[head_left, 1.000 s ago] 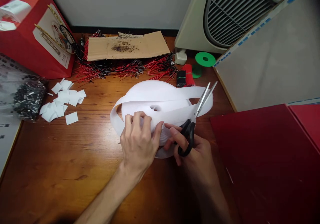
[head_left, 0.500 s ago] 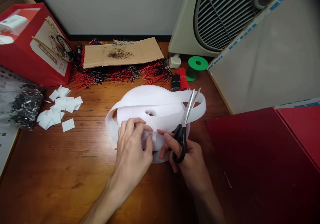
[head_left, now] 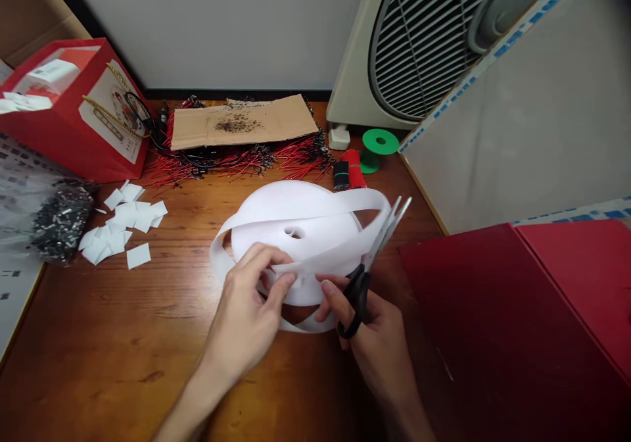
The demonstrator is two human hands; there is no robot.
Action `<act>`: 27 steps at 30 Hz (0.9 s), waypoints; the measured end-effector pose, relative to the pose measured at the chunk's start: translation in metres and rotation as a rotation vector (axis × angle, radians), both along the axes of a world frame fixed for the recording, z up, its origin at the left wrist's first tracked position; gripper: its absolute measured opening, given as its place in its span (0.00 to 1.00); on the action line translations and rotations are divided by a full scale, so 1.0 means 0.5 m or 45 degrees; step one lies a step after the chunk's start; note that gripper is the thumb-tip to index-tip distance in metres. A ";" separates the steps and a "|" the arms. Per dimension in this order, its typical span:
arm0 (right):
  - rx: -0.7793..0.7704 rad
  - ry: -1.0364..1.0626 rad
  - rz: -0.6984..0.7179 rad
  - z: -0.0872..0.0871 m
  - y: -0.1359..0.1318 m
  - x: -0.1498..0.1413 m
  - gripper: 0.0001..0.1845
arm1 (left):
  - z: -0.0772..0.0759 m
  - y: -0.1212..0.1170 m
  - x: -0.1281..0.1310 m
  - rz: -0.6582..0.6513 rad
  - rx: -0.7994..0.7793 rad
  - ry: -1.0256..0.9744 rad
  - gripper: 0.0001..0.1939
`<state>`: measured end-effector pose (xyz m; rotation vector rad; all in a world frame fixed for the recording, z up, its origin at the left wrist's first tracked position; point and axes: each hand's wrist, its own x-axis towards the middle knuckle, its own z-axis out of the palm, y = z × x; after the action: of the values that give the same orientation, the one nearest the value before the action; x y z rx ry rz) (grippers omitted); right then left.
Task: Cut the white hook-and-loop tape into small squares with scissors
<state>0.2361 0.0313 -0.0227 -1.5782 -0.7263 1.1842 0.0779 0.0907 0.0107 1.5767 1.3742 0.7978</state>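
Note:
A large roll of white tape (head_left: 266, 231) lies flat on the wooden table, a small hole at its centre. Loose loops of its strip (head_left: 340, 248) run over the top and out to both sides. My left hand (head_left: 251, 304) pinches the strip near its end, thumb against fingers, over the roll's near side. My right hand (head_left: 372, 337) holds black-handled scissors (head_left: 359, 291) by the handles. Their metal blades point up and away to the right, slightly apart. The right index finger stretches toward the strip; I cannot tell whether it touches.
Cut white squares (head_left: 139, 256) lie at left, by a bag of small black parts (head_left: 62, 221) and a red gift bag (head_left: 73, 133). Behind are cardboard (head_left: 276, 121), red wires (head_left: 231, 162), a green spool (head_left: 380, 141) and a fan (head_left: 345, 93). A red box (head_left: 493, 310) stands at right.
The left hand has moved slightly left and down, and its strip now shows more plainly between thumb and fingers. The scissors stay in the right hand. The view has shifted a little.

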 end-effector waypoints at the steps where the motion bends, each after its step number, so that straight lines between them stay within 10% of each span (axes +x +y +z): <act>1: 0.015 0.001 -0.022 0.000 -0.003 -0.006 0.21 | 0.007 -0.003 -0.011 -0.013 -0.094 -0.074 0.04; 8: 0.189 0.168 -0.080 0.016 -0.008 -0.075 0.15 | 0.037 -0.028 -0.050 -0.063 -0.502 -0.447 0.18; 27: 0.235 0.197 -0.161 0.015 -0.018 -0.158 0.14 | 0.007 -0.077 -0.036 0.559 -0.244 -0.721 0.19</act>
<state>0.1572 0.0221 -0.0152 -1.3433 -0.6079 1.1006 0.0599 0.0522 0.0142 0.8107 1.3255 1.2218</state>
